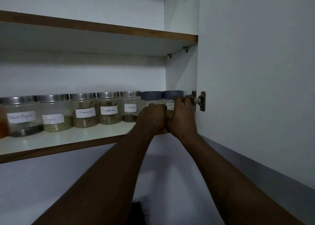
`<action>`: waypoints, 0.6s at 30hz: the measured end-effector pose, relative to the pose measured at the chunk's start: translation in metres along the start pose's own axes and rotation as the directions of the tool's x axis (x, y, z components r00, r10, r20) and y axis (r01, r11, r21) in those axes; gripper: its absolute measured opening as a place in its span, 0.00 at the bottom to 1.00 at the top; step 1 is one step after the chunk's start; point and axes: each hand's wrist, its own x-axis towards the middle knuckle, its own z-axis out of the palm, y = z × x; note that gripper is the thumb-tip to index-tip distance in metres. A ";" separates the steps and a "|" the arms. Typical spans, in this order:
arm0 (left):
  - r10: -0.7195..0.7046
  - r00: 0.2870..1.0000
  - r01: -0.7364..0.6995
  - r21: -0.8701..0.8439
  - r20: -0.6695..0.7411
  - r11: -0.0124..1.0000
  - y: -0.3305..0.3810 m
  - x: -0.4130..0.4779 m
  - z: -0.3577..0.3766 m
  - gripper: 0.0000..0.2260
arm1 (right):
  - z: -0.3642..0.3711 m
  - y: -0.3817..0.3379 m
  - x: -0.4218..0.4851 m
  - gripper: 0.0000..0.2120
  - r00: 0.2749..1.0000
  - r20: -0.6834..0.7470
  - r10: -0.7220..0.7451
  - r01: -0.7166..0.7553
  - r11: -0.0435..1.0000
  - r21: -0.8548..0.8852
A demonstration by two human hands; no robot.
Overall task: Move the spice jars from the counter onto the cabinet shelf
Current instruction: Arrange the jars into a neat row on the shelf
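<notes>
A row of labelled spice jars stands on the lower cabinet shelf (71,137): black pepper (22,115), fennel (54,114), two cinnamon jars (84,111) (109,109) and cloves (130,106), all with silver lids. At the right end stand two jars with blue-grey lids. My left hand (151,117) is wrapped around the left blue-lidded jar (151,96). My right hand (181,117) grips the garam masala jar (172,97) against the cabinet's right wall. Both jars rest on the shelf, their lower parts hidden by my hands.
An orange jar (2,122) is cut off at the left edge. The upper shelf (102,28) overhangs the jars. The open cabinet door (255,71) stands at the right, with its hinge (198,100) just beside my right hand.
</notes>
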 end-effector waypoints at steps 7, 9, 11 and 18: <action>0.003 1.000 -0.003 -0.083 0.000 0.997 -0.005 0.002 0.008 0.10 | 0.001 0.010 0.026 0.40 0.990 0.029 -0.138 0.141 0.971 -0.192; -0.035 0.999 0.034 -0.098 -0.003 0.995 -0.004 0.001 0.008 0.10 | 0.003 0.012 0.030 0.42 0.991 0.054 -0.124 0.133 0.964 -0.229; -0.090 0.995 0.086 -0.107 -0.036 0.991 -0.003 -0.002 0.007 0.09 | 0.006 0.012 0.033 0.42 0.990 0.064 -0.123 0.135 0.962 -0.238; -0.264 0.955 0.248 -0.125 -0.134 0.961 0.003 -0.007 0.003 0.07 | 0.008 0.012 0.056 0.30 0.983 0.107 -0.152 0.173 0.957 -0.233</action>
